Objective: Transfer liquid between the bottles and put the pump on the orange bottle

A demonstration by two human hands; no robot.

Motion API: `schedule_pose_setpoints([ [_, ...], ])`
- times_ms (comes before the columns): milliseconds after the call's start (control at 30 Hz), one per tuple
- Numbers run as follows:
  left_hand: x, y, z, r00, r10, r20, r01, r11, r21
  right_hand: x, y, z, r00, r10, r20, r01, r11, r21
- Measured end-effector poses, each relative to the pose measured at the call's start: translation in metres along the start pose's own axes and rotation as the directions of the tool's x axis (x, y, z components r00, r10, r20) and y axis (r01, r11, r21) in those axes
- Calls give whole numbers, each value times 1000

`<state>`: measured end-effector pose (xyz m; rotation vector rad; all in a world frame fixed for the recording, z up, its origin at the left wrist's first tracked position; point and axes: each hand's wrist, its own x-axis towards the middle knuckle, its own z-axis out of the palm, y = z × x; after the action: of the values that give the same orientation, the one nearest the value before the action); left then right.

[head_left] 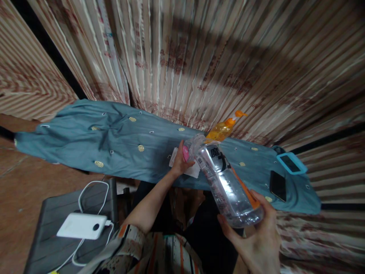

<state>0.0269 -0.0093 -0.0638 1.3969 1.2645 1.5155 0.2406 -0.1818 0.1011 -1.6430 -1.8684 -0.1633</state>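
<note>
My right hand (256, 232) grips a large clear plastic bottle (225, 182) near its base. The bottle has an orange stripe and dark lettering, looks drained, and is tilted with its neck end up and to the left. My left hand (181, 161) is closed round a small clear plastic piece with a pink patch (186, 153), at the bottle's neck end; its exact kind I cannot make out. A white paper sheet (192, 171) lies on the cloth under my left hand. Just behind the bottle is a pump bottle (220, 131) of orange-yellow liquid with an orange pump.
A blue-green cloth (122, 129) with pineapple prints covers the long narrow table. On its right end lie a black phone (278, 185) and a light-blue framed device (292, 163). A white power bank (82, 226) with cables rests on a grey seat (54, 209). Patterned curtains (171, 57) hang behind.
</note>
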Motion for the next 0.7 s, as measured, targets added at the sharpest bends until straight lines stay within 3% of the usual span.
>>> schedule_pose_setpoints([
  [700, 1, 4, 1, 1000, -15, -14, 15, 1000, -9, 0, 2, 1, 1000, -13, 2, 13, 1000, 18],
])
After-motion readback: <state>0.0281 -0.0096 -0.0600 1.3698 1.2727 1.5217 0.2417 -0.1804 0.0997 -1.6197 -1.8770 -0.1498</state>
